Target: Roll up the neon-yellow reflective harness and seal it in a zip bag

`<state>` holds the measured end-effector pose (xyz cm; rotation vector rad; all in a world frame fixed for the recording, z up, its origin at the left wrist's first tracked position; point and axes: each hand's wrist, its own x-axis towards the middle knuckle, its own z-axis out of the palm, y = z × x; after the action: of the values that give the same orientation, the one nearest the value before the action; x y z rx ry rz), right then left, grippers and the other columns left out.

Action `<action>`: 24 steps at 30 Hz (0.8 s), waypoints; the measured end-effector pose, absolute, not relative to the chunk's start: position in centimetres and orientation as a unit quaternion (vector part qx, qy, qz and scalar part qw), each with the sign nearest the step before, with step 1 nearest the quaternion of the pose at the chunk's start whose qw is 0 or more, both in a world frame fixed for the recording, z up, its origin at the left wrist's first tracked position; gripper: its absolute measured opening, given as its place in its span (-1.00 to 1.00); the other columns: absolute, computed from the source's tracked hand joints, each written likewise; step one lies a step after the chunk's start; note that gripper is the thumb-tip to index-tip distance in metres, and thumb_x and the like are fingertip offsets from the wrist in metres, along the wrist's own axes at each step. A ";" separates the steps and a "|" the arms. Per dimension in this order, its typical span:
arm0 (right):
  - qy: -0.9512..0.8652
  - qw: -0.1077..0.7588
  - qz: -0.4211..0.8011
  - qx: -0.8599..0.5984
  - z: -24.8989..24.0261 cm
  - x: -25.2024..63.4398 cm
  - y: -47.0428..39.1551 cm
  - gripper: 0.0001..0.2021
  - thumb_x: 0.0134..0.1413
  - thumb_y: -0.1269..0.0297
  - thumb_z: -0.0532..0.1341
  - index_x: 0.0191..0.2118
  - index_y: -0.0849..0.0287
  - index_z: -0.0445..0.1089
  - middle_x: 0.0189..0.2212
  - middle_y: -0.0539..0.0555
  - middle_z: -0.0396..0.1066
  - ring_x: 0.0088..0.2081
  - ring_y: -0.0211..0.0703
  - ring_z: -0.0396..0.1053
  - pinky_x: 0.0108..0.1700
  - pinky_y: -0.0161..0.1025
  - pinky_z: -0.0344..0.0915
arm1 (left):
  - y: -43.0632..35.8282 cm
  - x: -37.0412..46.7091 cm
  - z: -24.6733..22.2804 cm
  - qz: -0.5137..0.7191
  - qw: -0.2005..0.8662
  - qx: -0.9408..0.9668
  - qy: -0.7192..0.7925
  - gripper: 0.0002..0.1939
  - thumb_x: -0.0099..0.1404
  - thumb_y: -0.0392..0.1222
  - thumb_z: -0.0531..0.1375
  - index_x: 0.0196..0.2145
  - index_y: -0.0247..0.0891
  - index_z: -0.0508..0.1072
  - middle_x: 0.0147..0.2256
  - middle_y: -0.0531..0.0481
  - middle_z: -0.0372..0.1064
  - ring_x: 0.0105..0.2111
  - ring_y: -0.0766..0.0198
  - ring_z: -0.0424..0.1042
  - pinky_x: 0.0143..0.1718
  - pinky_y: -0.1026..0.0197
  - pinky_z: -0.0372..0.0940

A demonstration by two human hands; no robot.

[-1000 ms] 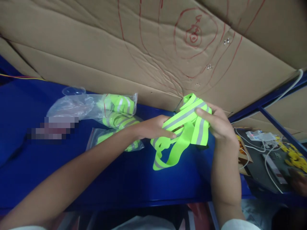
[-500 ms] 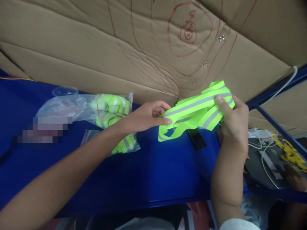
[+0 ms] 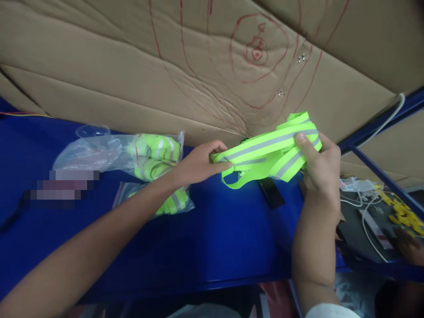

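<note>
A bright yellow-green reflective strap (image 3: 265, 148) with grey stripes is stretched between my two hands above the blue table (image 3: 212, 247). My left hand (image 3: 200, 163) pinches its left end between thumb and fingers. At the other end my right hand (image 3: 319, 159) grips the gathered folds, the thumb pressed on top. A loose loop of the strap droops just right of my left thumb. Behind and below my left forearm lie clear plastic bags (image 3: 96, 152) with more yellow-green striped bands (image 3: 159, 150) in them; the forearm hides part of the lower bag.
A black phone (image 3: 273, 193) lies on the table under the strap. Cardboard (image 3: 115, 84) with red drawn lines stands behind. At right are a blue metal frame (image 3: 380, 163), white cables, yellow pieces (image 3: 406, 216) and another person's hand (image 3: 409, 245).
My left hand has slid slightly left and closed on the strap's end, folding it in. The hanging loop is smaller and higher. My right hand keeps its grip.
</note>
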<state>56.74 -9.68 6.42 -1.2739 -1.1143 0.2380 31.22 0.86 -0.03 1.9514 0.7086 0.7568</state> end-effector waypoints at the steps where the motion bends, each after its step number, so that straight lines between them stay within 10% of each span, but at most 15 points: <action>1: -0.488 0.663 0.102 -0.559 6.4 56.6 -9.6 -0.68 0.01 0.12 0.51 -0.14 0.17 0.64 -0.34 0.05 0.59 -0.41 -0.20 0.46 -0.33 -0.26 0.38 | 0.8 31.3 -0.1 0.319 0.475 0.775 0.268 -0.65 0.28 0.02 0.30 -0.10 -0.25 0.44 -0.16 -0.01 0.47 -0.23 0.23 0.44 -0.25 0.24 0.29; 7: -0.462 0.703 0.094 -0.533 6.6 57.6 -9.9 -0.68 0.05 0.09 0.47 -0.16 0.20 0.62 -0.26 0.14 0.61 -0.34 -0.08 0.54 -0.18 -0.13 0.47 | 0.7 30.3 0.8 0.235 0.575 0.770 0.146 -0.41 0.28 -0.06 0.35 0.22 -0.15 0.36 0.13 -0.10 0.45 0.13 0.12 0.43 0.05 0.20 0.32; 15: -0.473 0.711 0.089 -0.513 7.0 58.1 -10.1 -0.68 0.01 0.11 0.49 -0.17 0.22 0.62 -0.25 0.19 0.61 -0.15 0.08 0.59 -0.08 -0.03 0.52 | 1.7 30.8 -0.1 0.309 0.565 0.708 0.288 -0.66 0.17 0.03 0.43 -0.27 -0.29 0.55 -0.47 0.08 0.39 -0.58 0.43 0.26 -0.59 0.36 0.17; 24: -0.491 0.708 0.106 -0.497 7.2 57.0 -10.2 -0.72 -0.01 0.14 0.50 -0.19 0.17 0.63 -0.23 0.16 0.63 -0.26 0.02 0.60 -0.13 -0.06 0.53 | 2.3 30.7 -0.8 0.393 0.442 0.727 0.348 -0.74 0.31 -0.01 0.29 -0.25 -0.20 0.34 -0.44 0.07 0.43 -0.52 0.33 0.43 -0.52 0.33 0.25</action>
<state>57.03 -10.16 7.16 -1.1033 -1.0899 0.2356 30.68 2.26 -0.79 1.8038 0.8643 0.9753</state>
